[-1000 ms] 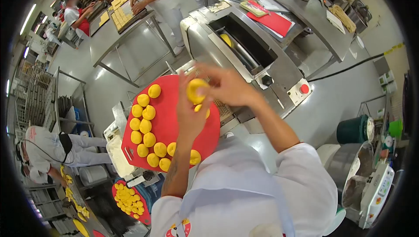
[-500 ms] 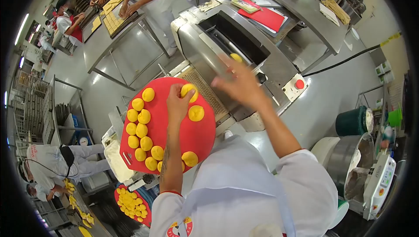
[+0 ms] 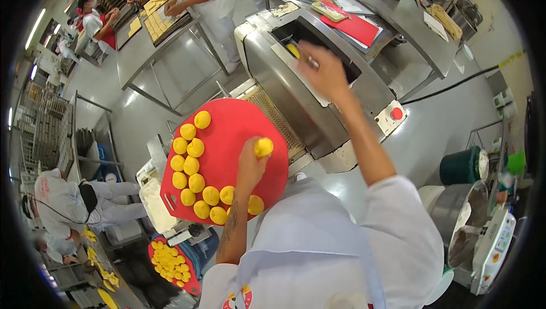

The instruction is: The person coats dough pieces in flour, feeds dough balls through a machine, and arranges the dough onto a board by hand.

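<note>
My left hand (image 3: 251, 166) is closed on a yellow dough ball (image 3: 263, 147), over the right part of a red board (image 3: 230, 138). More yellow dough balls (image 3: 196, 183) lie in a curved double row along the board's left and lower edges; my forearm hides part of the lower row. My right hand (image 3: 325, 73) reaches over the dark opening of a steel dough machine (image 3: 284, 76), its fingers smeared by motion. Beside those fingers, a yellow dough piece (image 3: 292, 50) shows in the opening; whether they touch it is unclear.
Below the board sits another red board with a heap of yellow dough pieces (image 3: 169, 259). Co-workers stand at a steel table (image 3: 165, 53) with dough trays, and another person (image 3: 68, 201) works at the left. A mixer (image 3: 466, 235) stands right; papers and a red folder (image 3: 355, 27) lie behind the machine.
The ball formerly in my left hand has left the board; that hand now grips the one lower down. My right hand has moved farther over the opening, where dough shows nearer its left end.
</note>
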`<state>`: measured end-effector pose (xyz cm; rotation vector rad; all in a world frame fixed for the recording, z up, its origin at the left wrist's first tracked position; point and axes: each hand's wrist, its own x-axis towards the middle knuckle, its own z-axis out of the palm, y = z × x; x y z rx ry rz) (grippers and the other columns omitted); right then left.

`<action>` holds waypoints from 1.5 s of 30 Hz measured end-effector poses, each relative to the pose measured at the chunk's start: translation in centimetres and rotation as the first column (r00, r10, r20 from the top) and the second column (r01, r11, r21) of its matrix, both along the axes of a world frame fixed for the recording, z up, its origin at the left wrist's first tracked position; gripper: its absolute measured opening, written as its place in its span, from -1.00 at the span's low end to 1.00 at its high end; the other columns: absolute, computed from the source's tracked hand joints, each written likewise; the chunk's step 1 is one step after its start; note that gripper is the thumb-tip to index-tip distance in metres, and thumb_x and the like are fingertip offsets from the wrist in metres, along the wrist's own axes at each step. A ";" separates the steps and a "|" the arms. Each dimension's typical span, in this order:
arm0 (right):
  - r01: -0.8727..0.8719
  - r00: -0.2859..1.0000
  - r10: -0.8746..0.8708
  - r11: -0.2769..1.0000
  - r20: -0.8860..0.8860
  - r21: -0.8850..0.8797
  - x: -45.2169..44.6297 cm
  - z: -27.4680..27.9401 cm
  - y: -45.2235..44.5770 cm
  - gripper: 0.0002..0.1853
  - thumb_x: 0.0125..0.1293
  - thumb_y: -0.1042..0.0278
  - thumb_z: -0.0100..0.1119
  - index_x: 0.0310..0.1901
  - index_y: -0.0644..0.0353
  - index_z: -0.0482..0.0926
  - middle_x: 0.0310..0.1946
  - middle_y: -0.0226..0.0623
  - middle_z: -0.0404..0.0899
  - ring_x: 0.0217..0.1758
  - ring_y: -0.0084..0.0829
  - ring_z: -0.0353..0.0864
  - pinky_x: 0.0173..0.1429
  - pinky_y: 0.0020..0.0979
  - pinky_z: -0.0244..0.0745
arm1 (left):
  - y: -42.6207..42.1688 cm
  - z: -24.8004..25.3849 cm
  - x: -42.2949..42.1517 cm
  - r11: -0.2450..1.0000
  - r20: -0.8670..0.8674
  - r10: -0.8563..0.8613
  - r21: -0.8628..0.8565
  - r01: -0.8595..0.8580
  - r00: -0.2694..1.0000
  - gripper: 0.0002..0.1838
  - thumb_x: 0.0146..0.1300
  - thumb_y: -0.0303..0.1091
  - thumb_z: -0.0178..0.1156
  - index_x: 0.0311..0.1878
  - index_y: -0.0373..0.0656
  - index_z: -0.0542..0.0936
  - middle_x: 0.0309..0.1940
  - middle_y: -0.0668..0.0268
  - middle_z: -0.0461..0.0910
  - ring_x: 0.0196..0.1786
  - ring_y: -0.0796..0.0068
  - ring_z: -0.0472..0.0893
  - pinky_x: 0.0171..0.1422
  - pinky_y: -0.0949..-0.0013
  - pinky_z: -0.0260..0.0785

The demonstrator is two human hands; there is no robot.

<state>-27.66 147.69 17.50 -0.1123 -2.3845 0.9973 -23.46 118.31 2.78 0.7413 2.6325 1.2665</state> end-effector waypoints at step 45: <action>0.055 0.996 -0.063 0.991 -0.067 -0.126 0.1 0.0 -3.3 -0.39 0.33 0.03 0.33 0.33 0.18 0.51 0.23 0.00 0.57 0.28 -0.10 0.56 0.29 -0.22 0.48 | -15.9 1.2 -17.7 0.886 -0.298 0.347 -0.205 -0.415 0.889 -0.57 0.18 -0.20 0.45 0.03 -0.24 0.61 -0.30 0.19 0.68 -0.25 0.34 0.67 -0.14 0.26 0.48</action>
